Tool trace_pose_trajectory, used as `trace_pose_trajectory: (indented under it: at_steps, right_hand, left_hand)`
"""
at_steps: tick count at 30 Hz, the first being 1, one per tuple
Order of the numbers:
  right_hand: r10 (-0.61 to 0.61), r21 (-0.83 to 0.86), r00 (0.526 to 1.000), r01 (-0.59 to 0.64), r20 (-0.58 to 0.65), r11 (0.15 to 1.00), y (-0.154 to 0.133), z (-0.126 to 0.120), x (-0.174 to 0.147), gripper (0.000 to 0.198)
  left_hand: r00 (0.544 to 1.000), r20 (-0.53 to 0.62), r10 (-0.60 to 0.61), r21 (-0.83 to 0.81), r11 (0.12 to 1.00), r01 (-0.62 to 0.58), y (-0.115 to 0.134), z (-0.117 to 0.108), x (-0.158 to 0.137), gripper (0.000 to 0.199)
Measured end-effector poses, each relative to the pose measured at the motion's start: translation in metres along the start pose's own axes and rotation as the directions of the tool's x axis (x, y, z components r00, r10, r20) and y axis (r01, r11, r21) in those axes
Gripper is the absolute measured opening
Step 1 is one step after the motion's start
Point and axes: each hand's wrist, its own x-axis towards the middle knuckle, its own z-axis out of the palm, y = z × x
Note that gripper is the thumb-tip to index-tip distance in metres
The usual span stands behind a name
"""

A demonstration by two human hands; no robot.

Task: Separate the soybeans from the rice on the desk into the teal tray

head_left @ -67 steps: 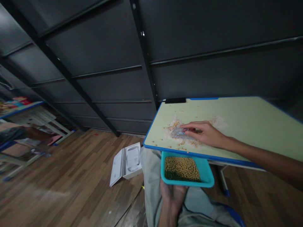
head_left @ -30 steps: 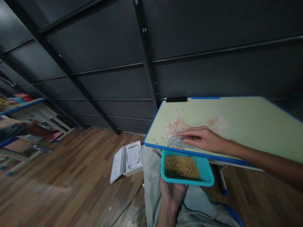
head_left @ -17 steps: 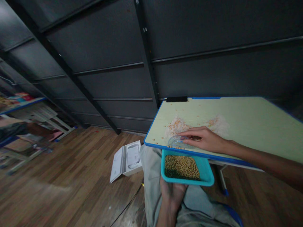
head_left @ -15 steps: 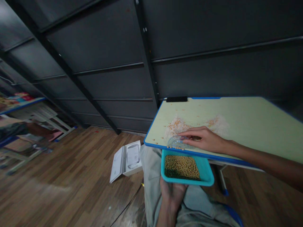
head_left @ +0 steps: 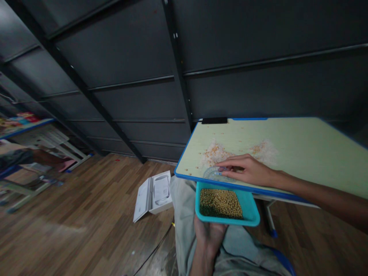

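Right hand [head_left: 254, 171]: fingers [head_left: 233, 161] clamped on clear plastic protractor [head_left: 212, 173]; left hand [head_left: 209, 234] under turquoise plastic tray [head_left: 250, 209], finger closure hidden. Tan-and-green beans [head_left: 225, 201] inside; orange-yellow bits [head_left: 216, 149], white grains [head_left: 269, 152] remain on pale-green tabletop [head_left: 304, 149].

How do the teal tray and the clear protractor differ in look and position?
The teal tray is opaque and rectangular; the clear protractor is see-through with a curved edge. The tray rests on the left hand, below the tabletop; the protractor is at the tabletop's near edge, in the right hand. Both are held one-handed.
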Motion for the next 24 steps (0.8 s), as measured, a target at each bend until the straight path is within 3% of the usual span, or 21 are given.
trace_pose_trajectory:
  at_steps: [15, 24]
  right_hand:
    - [-0.139, -0.273, 0.989, 0.122, -0.046, 0.954, 0.015, -0.002, -0.001, 0.030]
    - [-0.115, -0.338, 0.984, 0.064, -0.133, 0.939, 0.018, -0.009, 0.002, 0.028]
  left_hand:
    - [1.000, 0.016, -0.002, -0.031, 1.000, 0.003, 0.000, 0.006, -0.001, 0.040]
    - [1.000, 0.020, -0.011, -0.031, 0.999, 0.011, 0.001, 0.005, -0.001, 0.042]
